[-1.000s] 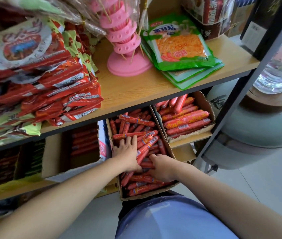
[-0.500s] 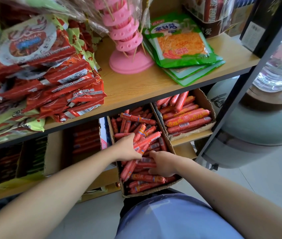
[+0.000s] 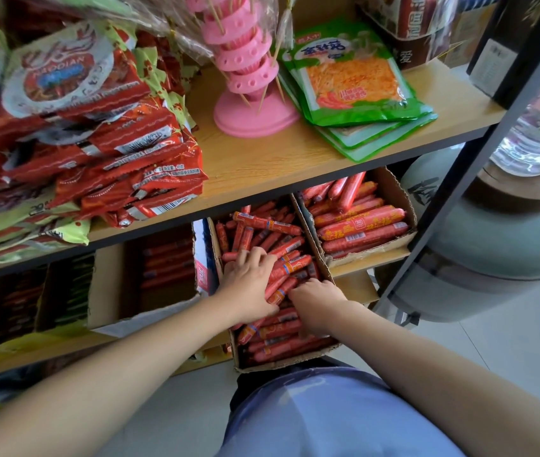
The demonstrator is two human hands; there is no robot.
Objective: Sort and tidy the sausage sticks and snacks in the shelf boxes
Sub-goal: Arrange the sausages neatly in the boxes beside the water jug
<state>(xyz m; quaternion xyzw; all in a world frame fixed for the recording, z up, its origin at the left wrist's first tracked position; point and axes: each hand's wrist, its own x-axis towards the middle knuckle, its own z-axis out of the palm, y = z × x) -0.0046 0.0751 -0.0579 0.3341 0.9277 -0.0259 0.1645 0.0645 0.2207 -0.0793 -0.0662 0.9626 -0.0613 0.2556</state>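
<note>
The left hand clasps a bundle of sausage sticks, the right hand with curled fingers dug in beside it, grip unclear, inside the cardboard box overhanging the lower shelf edge

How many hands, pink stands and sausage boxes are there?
Bare hands: 2, the left hand and the right hand
Pink plastic skewer stand: 1
Brown cardboard boxes of red sausage sticks: 3 clear, the middle box, right box, left box; darker ones beyond, unsure
Total: 6

Upper board: red snack packets, pink stand, green pouches; lower board: cardboard boxes.
</note>
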